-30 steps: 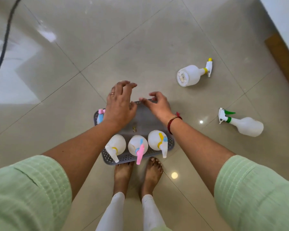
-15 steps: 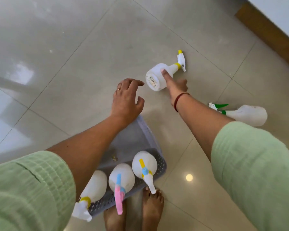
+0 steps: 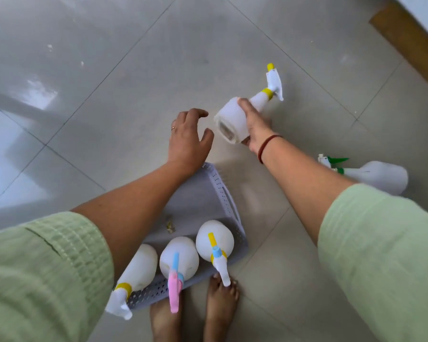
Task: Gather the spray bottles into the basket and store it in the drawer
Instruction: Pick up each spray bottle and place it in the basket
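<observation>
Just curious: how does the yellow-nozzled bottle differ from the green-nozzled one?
The yellow-nozzled bottle is gripped in the right hand; the green-nozzled bottle lies untouched on the floor. The yellow one's nozzle points away from the person, the green one's leftward. Both are white and outside the basket.

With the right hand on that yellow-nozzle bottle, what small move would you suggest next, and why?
Probably carry the bottle to the basket: the right hand already has its grip on it, and the basket's far half looks free.
</observation>
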Motion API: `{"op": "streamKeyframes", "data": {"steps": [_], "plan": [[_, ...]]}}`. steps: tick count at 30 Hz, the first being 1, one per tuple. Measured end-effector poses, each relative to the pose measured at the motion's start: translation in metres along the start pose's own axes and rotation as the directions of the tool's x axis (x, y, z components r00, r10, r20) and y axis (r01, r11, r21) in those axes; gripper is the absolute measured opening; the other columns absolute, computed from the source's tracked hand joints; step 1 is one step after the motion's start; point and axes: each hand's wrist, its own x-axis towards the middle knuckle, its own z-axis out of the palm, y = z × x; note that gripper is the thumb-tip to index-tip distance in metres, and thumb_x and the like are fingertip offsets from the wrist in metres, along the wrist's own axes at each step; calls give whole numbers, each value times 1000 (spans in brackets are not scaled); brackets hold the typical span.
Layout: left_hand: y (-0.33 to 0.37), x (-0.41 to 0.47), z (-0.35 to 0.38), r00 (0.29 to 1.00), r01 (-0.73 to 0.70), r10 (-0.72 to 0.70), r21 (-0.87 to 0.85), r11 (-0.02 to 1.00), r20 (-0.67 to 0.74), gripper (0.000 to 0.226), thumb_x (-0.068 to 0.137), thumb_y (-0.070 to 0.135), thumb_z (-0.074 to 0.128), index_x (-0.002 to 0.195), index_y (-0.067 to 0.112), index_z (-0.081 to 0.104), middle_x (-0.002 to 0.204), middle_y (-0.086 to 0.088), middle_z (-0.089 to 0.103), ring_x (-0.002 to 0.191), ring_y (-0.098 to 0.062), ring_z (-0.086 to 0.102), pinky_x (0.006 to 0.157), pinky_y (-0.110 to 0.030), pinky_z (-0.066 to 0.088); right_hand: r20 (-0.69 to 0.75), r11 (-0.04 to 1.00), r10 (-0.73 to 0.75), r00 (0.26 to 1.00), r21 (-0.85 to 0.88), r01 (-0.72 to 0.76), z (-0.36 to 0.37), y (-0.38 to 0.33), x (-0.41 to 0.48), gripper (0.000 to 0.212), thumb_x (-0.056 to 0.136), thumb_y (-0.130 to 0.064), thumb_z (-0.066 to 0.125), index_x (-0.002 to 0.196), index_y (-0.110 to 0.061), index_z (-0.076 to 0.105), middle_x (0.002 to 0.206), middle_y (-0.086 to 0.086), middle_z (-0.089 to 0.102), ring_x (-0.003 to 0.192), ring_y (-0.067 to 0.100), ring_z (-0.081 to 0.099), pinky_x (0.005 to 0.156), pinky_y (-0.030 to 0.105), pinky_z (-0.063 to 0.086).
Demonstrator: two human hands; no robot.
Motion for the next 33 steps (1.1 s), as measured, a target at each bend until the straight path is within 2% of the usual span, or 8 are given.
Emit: {"op": "streamKeyframes", "data": {"steps": [4,8,12,16,20,22,27,33], "plan": [[19,-26,-33,997,81,-81,-26,996,-7,47,92,33,54,134,13,46,135,-10,48,130,-28,40,107,-34,29,164,923,-208,964,-293,249,-8,30,-73,65,68,-35,80,121,-13,50,115,5,64,102,22,64,89,37,53],[52,-31,-80,972,211,-181,-216,953,151,73,79,46,70,137,16,39,131,-6,55,124,-21,50,103,-38,41,449,704,-298,843,-493,511,-14,45,-136,78,53,-42,84,118,-22,46,119,1,52,105,15,54,88,27,46],[67,-46,-122,971,229,-174,-431,873,164,24,84,34,70,96,15,64,80,1,63,78,-15,59,69,-26,45,547,573,-369,751,-502,648,-3,46,-185,83,50,-51,81,120,-30,42,115,-11,44,102,7,48,86,22,41],[53,-73,-141,966,248,-188,-429,869,177,9,85,26,68,80,23,61,69,5,60,64,-7,55,57,-15,44,524,700,-382,761,-373,609,5,41,-213,65,56,-60,71,111,-30,52,110,-6,60,92,2,60,79,19,47],[25,-93,-152,940,244,-133,-349,905,313,16,80,9,73,92,11,63,78,-1,62,70,-1,57,67,-15,43,353,697,-542,763,-318,642,2,32,-223,64,66,-58,66,120,-25,54,108,-1,60,75,-4,59,68,12,48],[14,-102,-154,921,190,-76,-270,944,383,17,79,3,73,92,7,63,74,4,60,62,9,55,64,-9,42,433,612,-565,703,-352,708,4,29,-228,58,70,-47,73,120,-23,58,107,-1,62,72,3,59,66,13,48],[0,-118,-151,894,137,-100,-54,989,437,32,79,5,72,111,3,65,107,-16,67,91,-16,52,86,-32,45,646,266,-591,483,-409,873,24,40,-249,19,78,-26,72,94,-16,69,88,-1,66,72,5,54,66,7,38],[-16,-127,-157,921,184,-133,-106,977,367,65,75,3,74,133,9,47,128,-16,58,117,-27,54,101,-36,44,686,129,-485,542,-557,820,42,55,-251,20,79,-21,64,96,-12,63,94,7,64,84,24,61,69,31,44]]}}
